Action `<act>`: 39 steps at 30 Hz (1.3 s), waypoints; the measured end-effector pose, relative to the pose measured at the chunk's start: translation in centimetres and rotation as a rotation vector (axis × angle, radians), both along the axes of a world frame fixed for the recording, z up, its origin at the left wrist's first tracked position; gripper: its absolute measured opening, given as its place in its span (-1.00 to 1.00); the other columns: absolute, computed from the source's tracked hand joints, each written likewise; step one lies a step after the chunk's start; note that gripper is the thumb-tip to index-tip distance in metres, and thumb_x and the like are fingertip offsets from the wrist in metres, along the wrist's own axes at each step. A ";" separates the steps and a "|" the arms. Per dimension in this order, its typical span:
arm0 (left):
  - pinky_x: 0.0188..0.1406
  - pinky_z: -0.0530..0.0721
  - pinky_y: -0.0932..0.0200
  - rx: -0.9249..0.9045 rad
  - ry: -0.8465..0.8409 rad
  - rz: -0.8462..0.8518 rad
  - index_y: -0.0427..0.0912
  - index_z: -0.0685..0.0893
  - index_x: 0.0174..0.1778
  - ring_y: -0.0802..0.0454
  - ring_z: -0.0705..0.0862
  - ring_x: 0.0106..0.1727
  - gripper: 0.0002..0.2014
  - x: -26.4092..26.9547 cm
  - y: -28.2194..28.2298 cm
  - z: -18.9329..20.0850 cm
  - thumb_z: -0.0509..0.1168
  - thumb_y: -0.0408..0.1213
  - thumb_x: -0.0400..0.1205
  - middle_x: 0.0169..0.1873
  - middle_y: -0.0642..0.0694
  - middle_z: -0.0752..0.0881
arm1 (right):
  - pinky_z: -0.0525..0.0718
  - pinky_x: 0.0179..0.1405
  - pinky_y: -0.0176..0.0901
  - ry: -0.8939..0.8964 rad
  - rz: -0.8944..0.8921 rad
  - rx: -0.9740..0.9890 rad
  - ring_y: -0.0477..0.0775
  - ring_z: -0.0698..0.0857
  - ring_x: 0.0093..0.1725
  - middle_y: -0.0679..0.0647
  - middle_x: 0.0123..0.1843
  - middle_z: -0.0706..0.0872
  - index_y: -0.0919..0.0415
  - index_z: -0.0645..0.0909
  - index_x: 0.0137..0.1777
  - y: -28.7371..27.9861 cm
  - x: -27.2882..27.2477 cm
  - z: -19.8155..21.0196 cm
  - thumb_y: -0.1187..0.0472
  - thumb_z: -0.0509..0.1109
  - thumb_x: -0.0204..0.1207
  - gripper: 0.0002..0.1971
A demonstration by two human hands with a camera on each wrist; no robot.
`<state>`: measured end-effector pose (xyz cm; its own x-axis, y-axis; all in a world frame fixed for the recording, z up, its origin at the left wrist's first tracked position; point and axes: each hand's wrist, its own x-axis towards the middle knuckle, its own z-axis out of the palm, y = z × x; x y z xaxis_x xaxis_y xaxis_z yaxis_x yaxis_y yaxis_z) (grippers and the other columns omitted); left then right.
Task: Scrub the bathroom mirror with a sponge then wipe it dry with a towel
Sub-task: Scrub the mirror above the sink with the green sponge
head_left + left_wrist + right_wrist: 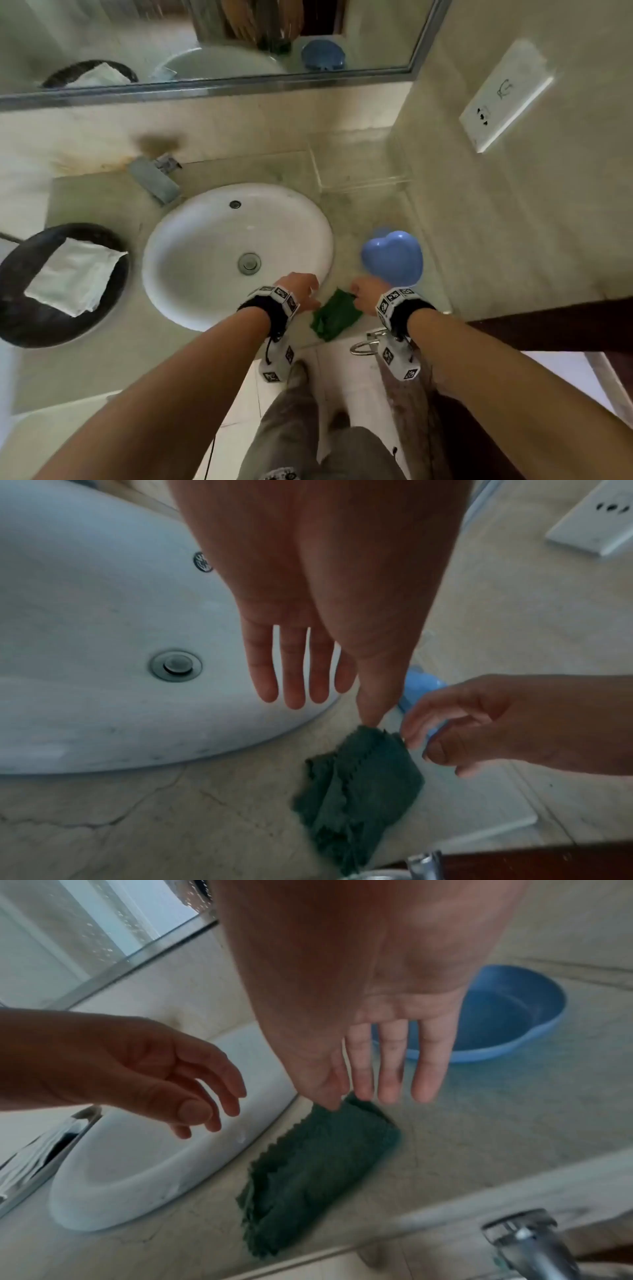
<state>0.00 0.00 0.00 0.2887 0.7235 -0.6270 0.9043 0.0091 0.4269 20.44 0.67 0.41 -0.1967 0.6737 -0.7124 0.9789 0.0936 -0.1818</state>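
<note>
Towel [334, 314], dark green and folded with zigzag edges, lies on the tabletop [191, 356] between sink [171, 291] and blue basin [394, 257]. I judge it soft, light and floppy, so I'd pinch its near corner. My left hand [301, 291] and right hand [368, 296] hover with fingers relaxed, holding nothing.

Green towel [334, 317]: crumpled, zigzag-cut edges, lies flat at lower centre of head view. Mirror [205, 37]: metal-framed, upright, across top of frame; droplets on glass in right wrist view.
</note>
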 end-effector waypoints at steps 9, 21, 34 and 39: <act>0.22 0.58 -0.01 -0.045 0.034 -0.219 -0.16 0.44 0.44 -0.22 0.59 0.30 -0.41 3.6 0.7 -3.0 0.45 -0.03 0.56 0.34 -0.20 0.56 | 0.49 -0.10 -0.11 0.070 -0.226 0.039 0.25 0.65 0.07 0.14 0.00 0.59 0.09 0.49 0.05 -1.0 1.1 -3.0 0.21 0.42 0.45 -0.78; 0.19 0.64 -0.05 0.040 0.089 -0.185 0.00 0.47 0.41 -0.22 0.63 0.28 -0.46 6.1 0.1 -4.7 0.45 -0.13 0.52 0.32 -0.12 0.53 | 0.53 -0.06 -0.16 0.275 -0.249 -0.062 0.13 0.65 -0.02 0.09 -0.01 0.70 0.12 0.67 0.05 -1.5 0.4 -3.1 0.38 0.34 0.46 -0.77; -0.15 0.81 -0.07 -0.165 -0.215 0.384 -0.30 0.62 0.12 -0.27 0.78 -0.15 -0.78 7.0 2.7 -0.6 0.37 -0.30 0.60 0.00 -0.35 0.75 | 0.62 0.13 -0.10 0.483 -0.476 0.128 0.09 0.65 0.07 0.18 0.25 0.68 0.25 0.57 0.33 2.2 1.2 0.5 0.39 0.37 0.55 -0.65; -0.52 0.78 0.01 -0.222 -0.386 0.693 -0.39 0.46 0.18 -0.19 0.74 -0.38 -0.64 7.6 4.4 1.8 0.42 -0.28 0.61 -0.03 -0.43 0.70 | 0.70 0.06 0.00 0.507 -0.353 0.033 0.17 0.71 0.02 0.18 0.08 0.76 0.24 0.63 0.24 2.9 1.2 2.6 0.31 0.34 0.55 -0.72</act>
